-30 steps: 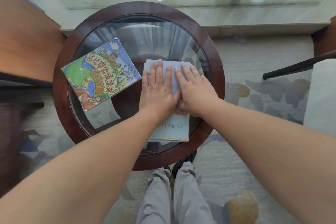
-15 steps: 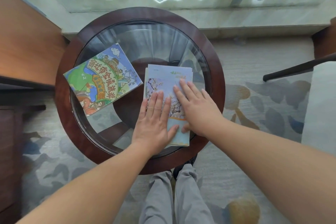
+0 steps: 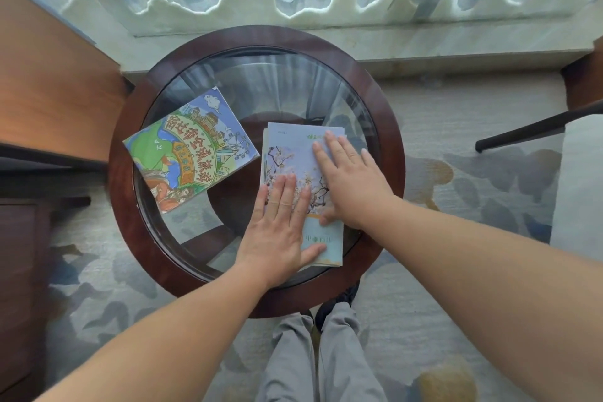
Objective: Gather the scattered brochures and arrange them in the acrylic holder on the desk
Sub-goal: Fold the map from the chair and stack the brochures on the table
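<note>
Glass worktop (image 3: 124, 173) carries the blossom brochures (image 3: 293, 153) stacked at four o'clock; my left hand (image 3: 280, 222) and right hand (image 3: 349, 179) press them, fingers (image 3: 329, 150) straight. Light, slippery paper: I'd pinch the six-o'clock edge.

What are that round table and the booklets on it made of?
Table top: clear glass, the base shows through. Table rim: dark wood, seemingly polished, faint sheen. Flower brochures and cartoon brochure: printed paper, probably coated; thin layered edges.

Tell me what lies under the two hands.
A pale blue brochure stack with a blossom photo, flat on the glass. Left hand and right hand press it. Other sheet edges show at its side; their count and covers are hidden.
</note>
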Motion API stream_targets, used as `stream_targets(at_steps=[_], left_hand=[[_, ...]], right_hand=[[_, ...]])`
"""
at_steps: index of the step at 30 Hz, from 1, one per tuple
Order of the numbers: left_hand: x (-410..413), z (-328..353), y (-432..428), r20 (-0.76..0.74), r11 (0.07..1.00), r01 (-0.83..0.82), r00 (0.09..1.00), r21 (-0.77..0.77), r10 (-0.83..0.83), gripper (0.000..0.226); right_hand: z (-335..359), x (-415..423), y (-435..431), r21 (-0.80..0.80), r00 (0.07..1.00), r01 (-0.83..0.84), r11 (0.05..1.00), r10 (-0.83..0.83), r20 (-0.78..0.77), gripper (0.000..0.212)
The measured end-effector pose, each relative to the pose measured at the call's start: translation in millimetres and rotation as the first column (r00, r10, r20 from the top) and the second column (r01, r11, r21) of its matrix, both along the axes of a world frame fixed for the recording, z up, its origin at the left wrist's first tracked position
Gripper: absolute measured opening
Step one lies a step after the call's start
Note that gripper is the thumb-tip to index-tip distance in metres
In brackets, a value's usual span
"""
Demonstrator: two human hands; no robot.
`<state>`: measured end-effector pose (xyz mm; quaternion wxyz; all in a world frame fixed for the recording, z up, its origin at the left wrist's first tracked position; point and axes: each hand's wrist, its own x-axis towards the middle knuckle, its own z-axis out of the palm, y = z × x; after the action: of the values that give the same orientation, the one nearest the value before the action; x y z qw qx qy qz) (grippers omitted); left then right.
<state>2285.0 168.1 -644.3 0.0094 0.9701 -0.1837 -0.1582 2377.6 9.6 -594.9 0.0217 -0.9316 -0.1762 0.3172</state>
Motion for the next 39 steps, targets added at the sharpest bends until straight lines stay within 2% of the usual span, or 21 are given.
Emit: stream_targets(at_steps=[3,7,15,19,23,27,39], left_hand=[[0.8,-1.0,-0.2,0.009,1.000,-0.005,1.000,-0.017,0.005,0.093],[0.6,-3.4,-0.8,0.004,1.000,-0.003,1.000,-0.029,0.003,0.094],[0.9,-0.8,-6.8,-0.091,0.999,-0.037,0.995,0.035,0.040,0.101],[-0.8,-1.4,-17.8,-0.084,0.995,-0.084,0.993,0.057,0.089,0.112],[-2.4,-3.0,-17.3,-0.072,0.995,-0.089,0.993,0.051,0.093,0.112],[-2.0,-5.8,-17.8,-0.062,0.995,-0.083,0.994,0.062,0.087,0.112],[-0.6,-3.5,-17.1,-0.072,0.993,-0.092,0.993,0.069,0.097,0.112]], right_hand=[[-3.2,9.6,1.5,-0.021,0.999,-0.002,1.000,0.003,0.041,0.135],[-6.3,26.1,-4.0,-0.023,0.999,0.032,0.999,-0.032,0.006,0.139],[-2.6,21.5,-4.3,-0.030,0.999,0.039,0.999,-0.038,0.016,0.136],[-1.6,21.5,-3.3,-0.042,0.999,0.040,0.998,-0.039,0.015,0.134],[-0.6,8.5,-4.0,-0.032,0.996,0.002,0.999,0.001,0.087,0.125],[-3.1,-5.6,-7.3,-0.007,0.999,-0.017,1.000,0.018,0.036,0.131],[0.1,-4.5,-7.0,0.014,0.999,-0.023,1.000,0.023,0.042,0.128]])
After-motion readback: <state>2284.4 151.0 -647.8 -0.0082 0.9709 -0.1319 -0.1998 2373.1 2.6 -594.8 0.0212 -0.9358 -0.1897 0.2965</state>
